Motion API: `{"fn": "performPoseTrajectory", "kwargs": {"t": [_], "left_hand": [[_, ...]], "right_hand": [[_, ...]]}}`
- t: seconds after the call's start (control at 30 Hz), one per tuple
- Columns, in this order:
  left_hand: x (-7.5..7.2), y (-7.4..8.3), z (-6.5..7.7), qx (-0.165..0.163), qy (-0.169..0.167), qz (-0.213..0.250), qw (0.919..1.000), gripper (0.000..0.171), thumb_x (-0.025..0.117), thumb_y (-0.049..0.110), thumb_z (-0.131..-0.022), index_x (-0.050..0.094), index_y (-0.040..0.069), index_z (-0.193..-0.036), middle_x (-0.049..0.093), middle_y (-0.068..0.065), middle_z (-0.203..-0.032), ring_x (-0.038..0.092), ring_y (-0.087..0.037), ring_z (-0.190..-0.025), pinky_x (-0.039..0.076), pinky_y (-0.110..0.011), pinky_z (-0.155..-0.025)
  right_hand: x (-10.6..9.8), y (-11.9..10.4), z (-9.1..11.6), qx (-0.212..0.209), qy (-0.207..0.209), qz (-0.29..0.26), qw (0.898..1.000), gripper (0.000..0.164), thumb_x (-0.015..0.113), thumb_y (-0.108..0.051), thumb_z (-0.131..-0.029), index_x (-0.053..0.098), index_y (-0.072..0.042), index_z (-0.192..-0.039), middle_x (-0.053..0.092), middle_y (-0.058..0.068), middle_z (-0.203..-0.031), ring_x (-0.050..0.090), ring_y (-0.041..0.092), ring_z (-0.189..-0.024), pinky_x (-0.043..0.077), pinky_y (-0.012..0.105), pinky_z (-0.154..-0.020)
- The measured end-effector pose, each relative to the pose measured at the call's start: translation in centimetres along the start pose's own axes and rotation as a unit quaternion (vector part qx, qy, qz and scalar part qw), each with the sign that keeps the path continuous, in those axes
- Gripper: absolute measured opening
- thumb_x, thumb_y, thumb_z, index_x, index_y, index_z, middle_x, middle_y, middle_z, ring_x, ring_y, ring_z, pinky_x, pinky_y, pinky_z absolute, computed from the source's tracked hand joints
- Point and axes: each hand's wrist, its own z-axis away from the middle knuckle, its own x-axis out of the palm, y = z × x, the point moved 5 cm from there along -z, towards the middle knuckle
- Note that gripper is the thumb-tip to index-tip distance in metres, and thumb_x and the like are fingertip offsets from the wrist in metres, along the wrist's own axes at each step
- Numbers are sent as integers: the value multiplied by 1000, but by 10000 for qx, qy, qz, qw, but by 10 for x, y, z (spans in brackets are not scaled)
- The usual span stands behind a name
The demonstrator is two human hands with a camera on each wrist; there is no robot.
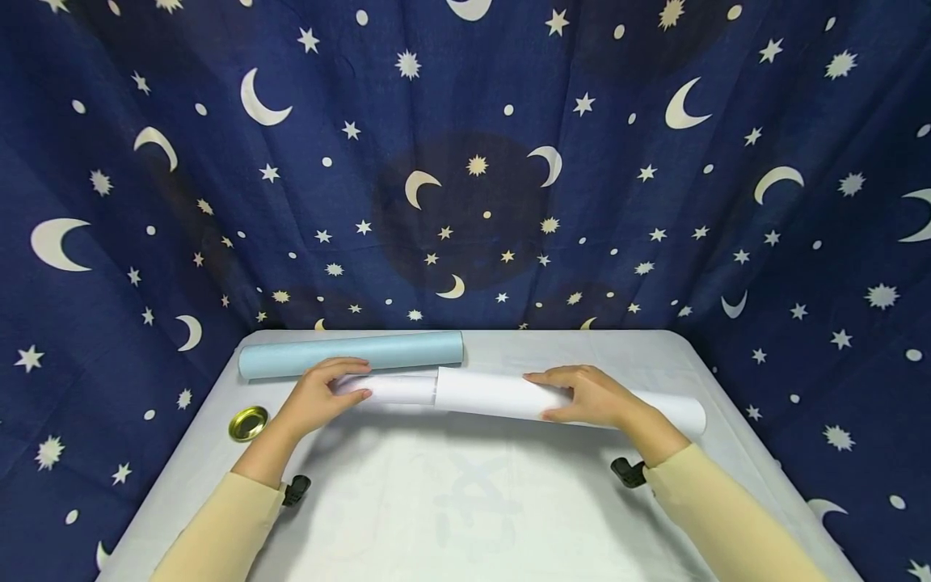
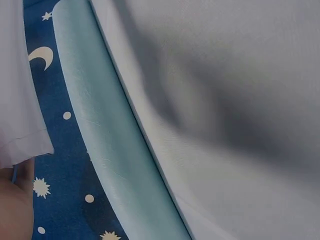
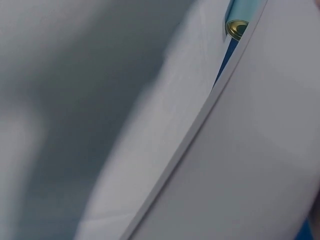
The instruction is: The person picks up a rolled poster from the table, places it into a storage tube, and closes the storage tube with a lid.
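A roll of white paper [image 1: 494, 391] is held crosswise above the table, with a narrower rolled white part [image 1: 400, 390] sticking out of its left end. My left hand [image 1: 318, 398] grips the tip of that narrower part between thumb and fingers. Farther right, my right hand [image 1: 591, 394] grips the wider part from above, its thumb on the near side. The left wrist view shows the paper's end [image 2: 30, 142] over part of the left hand [image 2: 17, 205]. A large white paper surface [image 3: 240, 145] fills much of the right wrist view.
Behind the paper, a light blue tube [image 1: 393, 349] lies along the table's back left. A round gold-coloured metal lid [image 1: 248, 423] lies near the left edge of the white-covered table [image 1: 465, 501]. A dark blue curtain [image 1: 465, 105] with moons and stars surrounds the table.
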Motion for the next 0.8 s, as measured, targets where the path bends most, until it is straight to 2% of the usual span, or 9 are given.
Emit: {"fn": "performPoseTrajectory", "kwargs": {"t": [0.27,0.57,0.8], "left_hand": [[5,-8,3,-129,-112,400,9991,38,86,33,-80,75,23,-115,68,3,-124,58,-23,-123,43,-47,-106],[7,-9,4,-149,-70,447,9989,37,87,31,-80,77,16,-112,70,5,-118,61,-20,-118,44,-46,-104],[12,-4,2,-168,-86,475,9987,37,86,30,-80,77,14,-112,70,4,-117,61,-22,-118,44,-45,-106]], "right_hand": [[-1,-2,0,55,-42,-59,10000,63,80,-51,-81,62,-32,-138,67,-3,-128,63,19,-116,51,45,-96],[1,-3,1,3,14,-8,10000,63,80,-51,-81,62,-32,-139,67,-2,-128,64,20,-116,51,45,-96],[2,-6,-1,-8,22,-22,10000,63,80,-50,-81,63,-31,-138,68,0,-126,64,21,-114,52,46,-95]]}}
